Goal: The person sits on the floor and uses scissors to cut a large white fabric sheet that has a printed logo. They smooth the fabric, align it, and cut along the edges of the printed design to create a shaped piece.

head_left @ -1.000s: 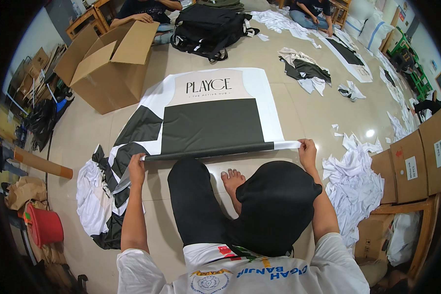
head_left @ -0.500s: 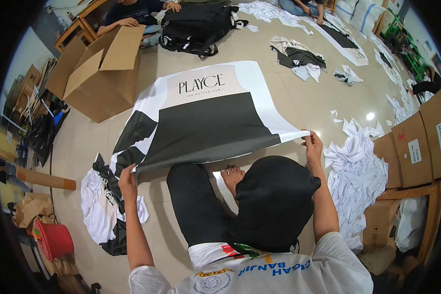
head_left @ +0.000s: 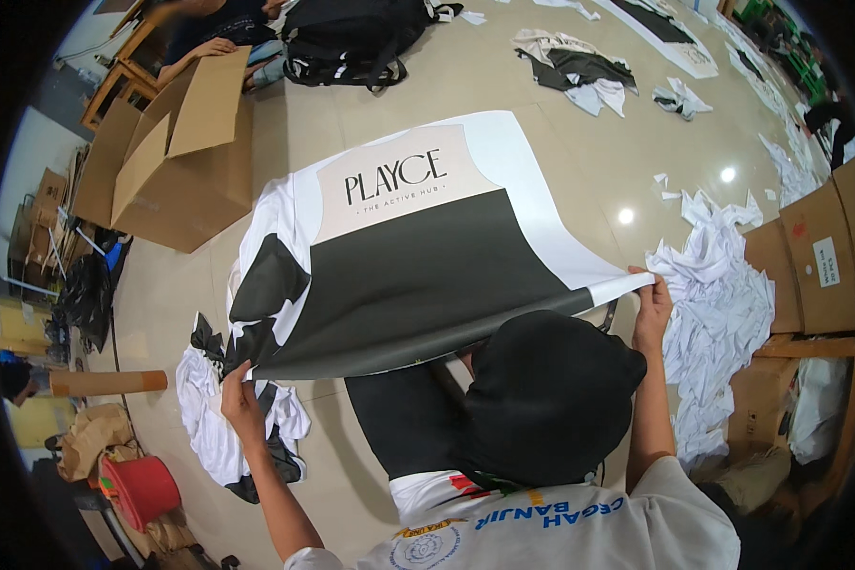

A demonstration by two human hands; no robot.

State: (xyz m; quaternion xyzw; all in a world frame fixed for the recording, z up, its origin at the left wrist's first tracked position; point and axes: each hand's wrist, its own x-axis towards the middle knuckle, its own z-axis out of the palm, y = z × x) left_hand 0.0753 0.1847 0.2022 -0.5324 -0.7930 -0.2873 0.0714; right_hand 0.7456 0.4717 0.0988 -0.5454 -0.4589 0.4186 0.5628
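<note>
A large printed fabric panel (head_left: 408,266), white with a dark olive block and a pale lettered section, is stretched across in front of me over part of my legs. At its near left corner, my left hand (head_left: 240,394) grips the edge with pinched fingers. My right hand (head_left: 651,306) pinches the narrow white strip at the near right corner, with the near edge slightly rolled between them. Folded white and olive parts bunch along the panel's left side. Beside my left forearm lies a rumpled heap of white, black and beige cloth (head_left: 204,404).
An open cardboard box (head_left: 190,190) and black bags (head_left: 342,38) lie ahead; a co-worker's arm (head_left: 209,52) is behind the box. White scraps (head_left: 712,323) and cartons (head_left: 807,271) line the right. Cloth scraps (head_left: 575,71), a cardboard tube (head_left: 104,383) and a red bucket (head_left: 142,489) also show.
Both hands have moved apart, my left down and leftward, my right rightward. The panel's near edge has come closer, now covering much of my bare foot and more of my leg.
</note>
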